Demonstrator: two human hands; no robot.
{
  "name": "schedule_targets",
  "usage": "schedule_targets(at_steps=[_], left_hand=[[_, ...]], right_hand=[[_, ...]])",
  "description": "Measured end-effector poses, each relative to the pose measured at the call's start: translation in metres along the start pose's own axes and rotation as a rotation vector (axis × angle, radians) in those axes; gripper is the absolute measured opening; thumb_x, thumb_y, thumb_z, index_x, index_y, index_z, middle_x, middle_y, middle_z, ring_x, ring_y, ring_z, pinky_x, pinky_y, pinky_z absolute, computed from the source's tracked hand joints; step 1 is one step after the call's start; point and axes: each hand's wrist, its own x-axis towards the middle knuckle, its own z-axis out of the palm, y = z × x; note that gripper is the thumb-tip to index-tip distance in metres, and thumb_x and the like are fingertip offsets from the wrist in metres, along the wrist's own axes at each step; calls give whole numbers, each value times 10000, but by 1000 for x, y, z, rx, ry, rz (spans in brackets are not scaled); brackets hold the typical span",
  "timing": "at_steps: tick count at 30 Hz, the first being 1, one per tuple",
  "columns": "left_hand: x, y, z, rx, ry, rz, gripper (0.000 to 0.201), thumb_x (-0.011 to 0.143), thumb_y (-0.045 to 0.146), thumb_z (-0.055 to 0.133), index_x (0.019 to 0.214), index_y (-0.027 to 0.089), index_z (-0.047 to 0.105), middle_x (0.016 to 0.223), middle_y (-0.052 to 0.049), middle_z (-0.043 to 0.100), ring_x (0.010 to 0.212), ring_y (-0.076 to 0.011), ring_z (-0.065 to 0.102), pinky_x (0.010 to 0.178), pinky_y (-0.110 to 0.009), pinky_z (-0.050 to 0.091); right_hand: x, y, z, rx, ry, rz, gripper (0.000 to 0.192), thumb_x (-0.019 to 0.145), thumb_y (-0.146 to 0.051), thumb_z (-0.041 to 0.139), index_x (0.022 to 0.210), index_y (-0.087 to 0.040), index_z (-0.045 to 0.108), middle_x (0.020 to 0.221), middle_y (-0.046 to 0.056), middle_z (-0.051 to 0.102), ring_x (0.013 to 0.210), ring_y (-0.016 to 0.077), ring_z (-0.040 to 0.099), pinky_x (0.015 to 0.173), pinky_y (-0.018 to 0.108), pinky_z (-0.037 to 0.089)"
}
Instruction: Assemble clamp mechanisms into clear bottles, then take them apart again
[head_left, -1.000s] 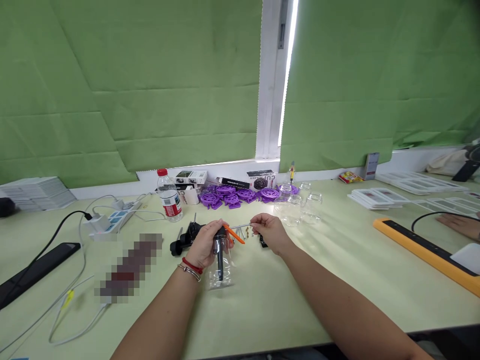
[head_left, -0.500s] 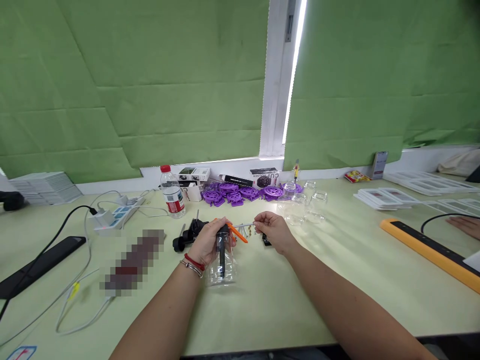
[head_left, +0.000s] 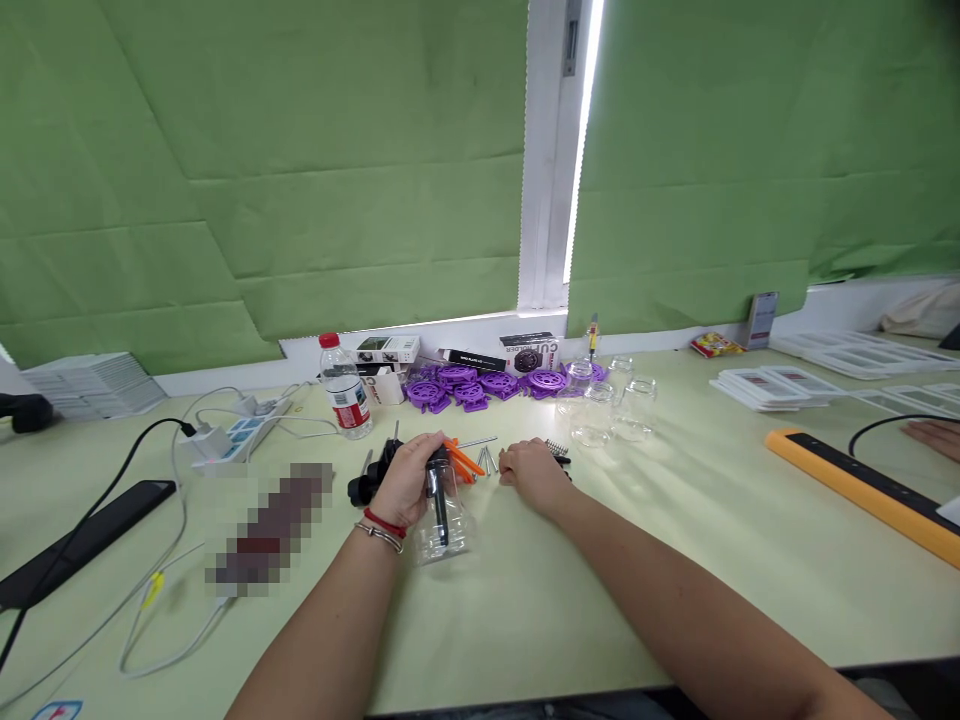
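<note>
Wrapped round the black top of a clear plastic jar (head_left: 451, 525), my left hand (head_left: 405, 480) keeps it tilted above the table. A black shaft (head_left: 438, 508) runs down inside the jar. Orange pieces (head_left: 466, 462) stick out beside the fingers. My right hand (head_left: 534, 472) rests low on the table, its fingers bent together among small parts; whatever they pinch is hidden. Just left of it are several screws (head_left: 487, 460) and a thin metal rod (head_left: 478, 441). A spring (head_left: 556, 448) and small black parts (head_left: 562, 461) lie behind it. Black grinder-like parts (head_left: 367, 483) lie left of my left hand.
Purple plastic pieces (head_left: 457, 385) and small boxes (head_left: 529, 353) line the back. Clear jars (head_left: 634, 412) stand right of them, a water bottle (head_left: 346, 395) left. A power strip (head_left: 251, 432) and cables are at left. Another person's hand (head_left: 934, 440) is at far right, beyond an orange-black bar (head_left: 862, 495).
My right hand has let go of the metal rod, which now lies on the table, and has lowered to the small parts. My left hand still holds the jar, tilted slightly differently.
</note>
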Motion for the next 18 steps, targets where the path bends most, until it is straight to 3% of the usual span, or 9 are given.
schedule_targets(at_steps=[11,15,18], left_hand=[[-1,-1,1,48,1,36,245,713,364,666,792,154,568,540,22,563,398,-136,561,389,-253,461],[1,-3,-3,36,3,55,262,707,370,682,824,170,559,593,15,590,453,-158,603,416,-261,475],[3,-6,0,-38,33,131,316,702,392,695,880,181,540,654,15,603,548,-172,643,491,-277,505]], right_hand=[[2,2,4,-2,12,49,116,741,-81,605,667,-167,629,707,35,692,706,173,598,750,299,307],[-2,1,-6,35,88,85,127,810,-190,566,702,-169,629,796,59,680,793,188,589,774,314,343],[-13,-7,-14,312,125,144,260,878,-380,474,794,-180,618,797,54,650,767,179,574,707,304,406]])
